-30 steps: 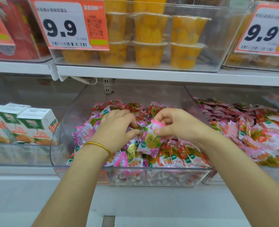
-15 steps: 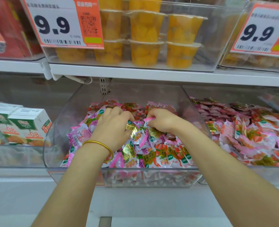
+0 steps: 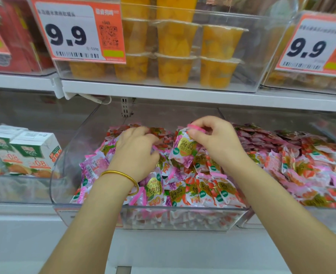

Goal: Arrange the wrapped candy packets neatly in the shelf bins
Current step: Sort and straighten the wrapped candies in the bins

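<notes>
A clear plastic shelf bin [image 3: 68, 171] in the middle holds a heap of pink wrapped candy packets [image 3: 206, 190]. My right hand [image 3: 216, 141] pinches one pink candy packet [image 3: 184, 149] by its top seal and holds it just above the heap. My left hand [image 3: 135, 153], with a gold bangle on the wrist, lies palm down on the packets at the bin's left, fingers curled into the pile; what its fingers hold is hidden. A second clear bin [image 3: 331, 211] to the right is full of the same pink candy.
White juice cartons [image 3: 35, 153] fill the bin to the left. The shelf above [image 3: 183, 95] carries a clear box of orange fruit cups [image 3: 175, 54] and two 9.9 price tags [image 3: 78, 30]. That shelf edge hangs close over the bins.
My right hand has lifted a pink packet up out of the heap by its seal. The left hand stays on the pile at the left.
</notes>
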A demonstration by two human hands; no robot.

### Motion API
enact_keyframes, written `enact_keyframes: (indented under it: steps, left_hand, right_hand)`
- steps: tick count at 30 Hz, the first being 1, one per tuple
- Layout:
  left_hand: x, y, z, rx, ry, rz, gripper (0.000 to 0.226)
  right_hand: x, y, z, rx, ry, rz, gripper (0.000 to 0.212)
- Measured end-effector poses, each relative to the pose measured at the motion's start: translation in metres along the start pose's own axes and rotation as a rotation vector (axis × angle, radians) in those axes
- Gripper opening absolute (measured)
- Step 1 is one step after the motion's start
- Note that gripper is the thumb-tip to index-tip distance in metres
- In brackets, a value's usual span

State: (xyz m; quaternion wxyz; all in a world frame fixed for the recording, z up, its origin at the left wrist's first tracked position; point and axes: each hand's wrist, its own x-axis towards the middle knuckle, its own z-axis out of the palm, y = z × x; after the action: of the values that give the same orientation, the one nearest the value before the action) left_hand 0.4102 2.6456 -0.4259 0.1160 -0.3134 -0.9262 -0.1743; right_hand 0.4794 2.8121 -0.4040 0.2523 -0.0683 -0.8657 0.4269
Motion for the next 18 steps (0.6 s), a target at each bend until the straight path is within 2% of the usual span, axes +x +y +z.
enact_keyframes:
  steps: [1, 2, 3, 5, 9, 12, 18]
  left_hand:
    - [0.0, 0.006, -0.004, -0.107, 0.088, 0.026, 0.025]
    - [-0.001, 0.016, -0.009, -0.274, 0.137, 0.035, 0.033]
    - [-0.003, 0.027, -0.015, -0.48, 0.111, 0.015, 0.038]
    - [-0.008, 0.052, -0.021, -0.828, -0.06, -0.023, 0.028]
    - [-0.011, 0.095, -0.013, -1.107, -0.227, -0.032, 0.003]
    - [-0.009, 0.118, -0.002, -1.135, -0.241, -0.003, 0.008]
    - [0.0, 0.154, 0.015, -0.856, -0.097, 0.168, 0.008]
  right_hand:
    - [-0.005, 0.0, -0.006, 0.025, 0.025, 0.002, 0.013]
    - [-0.01, 0.0, -0.013, 0.058, 0.049, 0.006, 0.017]
    - [-0.015, 0.0, -0.02, 0.102, 0.074, 0.011, 0.017]
    - [-0.024, 0.0, -0.037, 0.182, 0.116, 0.028, 0.014]
    - [-0.043, 0.006, -0.068, 0.261, 0.142, 0.052, 0.012]
    - [-0.059, 0.021, -0.088, 0.253, 0.171, 0.079, 0.011]
    - [-0.075, 0.051, -0.115, 0.292, 0.258, 0.122, 0.011]
